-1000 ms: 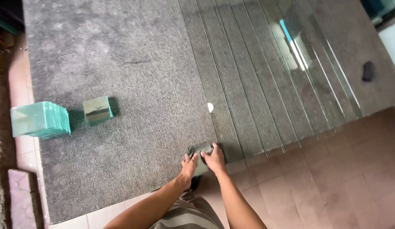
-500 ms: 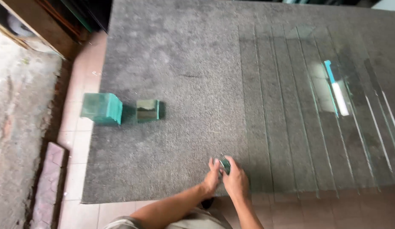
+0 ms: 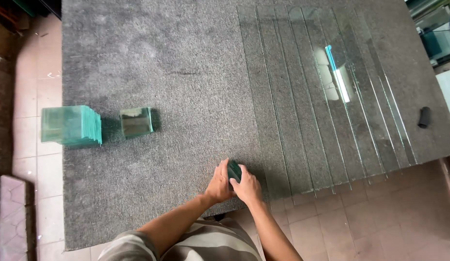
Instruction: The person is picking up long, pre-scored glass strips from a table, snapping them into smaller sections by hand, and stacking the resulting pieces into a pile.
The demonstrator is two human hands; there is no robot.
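both hands pressed together at 6 o'clock near the front edge of the grey carpeted table (image 3: 152,58). left hand (image 3: 219,183) and right hand (image 3: 246,186) closed around a small stack of green glass pieces (image 3: 234,171), fingers clamping it from either side. already set aside, at 9 o'clock: a tall stack of glass squares (image 3: 70,125) overhanging the table edge, and just beside it, apart, a smaller glass stack (image 3: 136,122). left to work through, by the look of it: long glass strips (image 3: 302,111) lying side by side from 12 to 3 o'clock, ends past the front edge. small dark tool (image 3: 424,117) at 3 o'clock, untouched. judged roughly midway, strips outnumbering finished stacks.
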